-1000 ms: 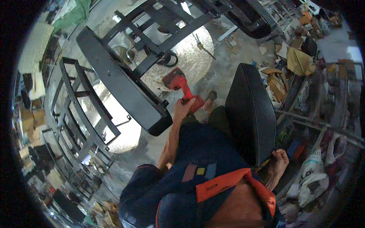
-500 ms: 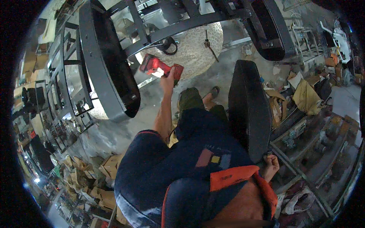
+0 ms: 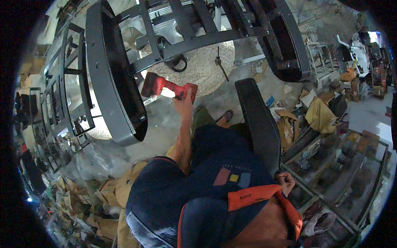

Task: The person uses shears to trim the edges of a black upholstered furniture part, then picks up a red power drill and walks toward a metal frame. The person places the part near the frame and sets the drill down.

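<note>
A red and black cordless drill (image 3: 175,90) is in my left hand (image 3: 184,103), fingers wrapped round it. It is held out below the crossbar of a black metal frame (image 3: 188,45), beside the frame's rounded left side piece (image 3: 113,82). At my right side a long black padded panel (image 3: 259,120) with stitched edges stands tilted. My right hand (image 3: 285,181) is closed by the panel's lower end. What its fingers grip, if anything, is hidden.
Behind the crossbar lies a round speckled board (image 3: 198,70), with a black cable loop (image 3: 178,64) in front. More metal frames (image 3: 66,82) stand at left. Cardboard scraps and a yellowish sack (image 3: 320,115) lie at right, near a metal rack (image 3: 331,182). Crumpled cardboard (image 3: 109,190) fills the lower left.
My left hand with the drill is lower in the picture and slightly further left. The padded panel's top has tipped left. My view has shifted a little; both hands stay closed.
</note>
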Demonstrator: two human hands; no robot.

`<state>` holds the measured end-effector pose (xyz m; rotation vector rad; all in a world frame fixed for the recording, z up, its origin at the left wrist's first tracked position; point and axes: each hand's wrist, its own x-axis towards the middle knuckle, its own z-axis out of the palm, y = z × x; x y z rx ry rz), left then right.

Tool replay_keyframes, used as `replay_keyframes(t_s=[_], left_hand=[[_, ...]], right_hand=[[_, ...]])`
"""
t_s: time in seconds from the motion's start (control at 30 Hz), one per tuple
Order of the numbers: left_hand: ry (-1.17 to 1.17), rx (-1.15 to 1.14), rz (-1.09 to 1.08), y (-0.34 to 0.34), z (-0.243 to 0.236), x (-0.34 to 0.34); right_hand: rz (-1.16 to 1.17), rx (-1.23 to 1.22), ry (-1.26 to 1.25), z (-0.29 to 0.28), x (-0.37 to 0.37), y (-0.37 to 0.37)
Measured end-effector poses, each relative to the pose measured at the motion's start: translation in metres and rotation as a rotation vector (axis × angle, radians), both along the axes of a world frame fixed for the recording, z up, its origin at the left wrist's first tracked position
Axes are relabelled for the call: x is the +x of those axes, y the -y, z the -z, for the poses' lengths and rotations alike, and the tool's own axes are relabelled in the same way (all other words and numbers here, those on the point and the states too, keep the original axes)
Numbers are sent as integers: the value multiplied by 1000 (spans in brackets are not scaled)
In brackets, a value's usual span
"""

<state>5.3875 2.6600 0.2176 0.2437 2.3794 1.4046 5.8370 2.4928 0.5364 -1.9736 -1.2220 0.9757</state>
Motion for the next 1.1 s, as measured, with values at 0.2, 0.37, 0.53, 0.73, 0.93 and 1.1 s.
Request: replay_keyframes(t_s=[0.2, 0.37, 0.53, 0.73, 0.93, 1.1], left_hand=[[-111, -182, -90, -42, 47, -55], [68, -197, -74, -66, 82, -86], [66, 4, 163, -45, 109, -87], [-133, 107, 521, -4, 130, -89], [-235, -233, 282, 9, 129, -61], [-262, -250, 392, 24, 138, -60]], right_hand=[[44, -54, -11, 1, 0, -2], [87, 77, 118, 8, -4, -3], [67, 16, -6, -2, -12, -17], [172, 6, 3, -2, -17, -25], [113, 84, -45, 5, -22, -22], [181, 13, 14, 2, -35, -21]])
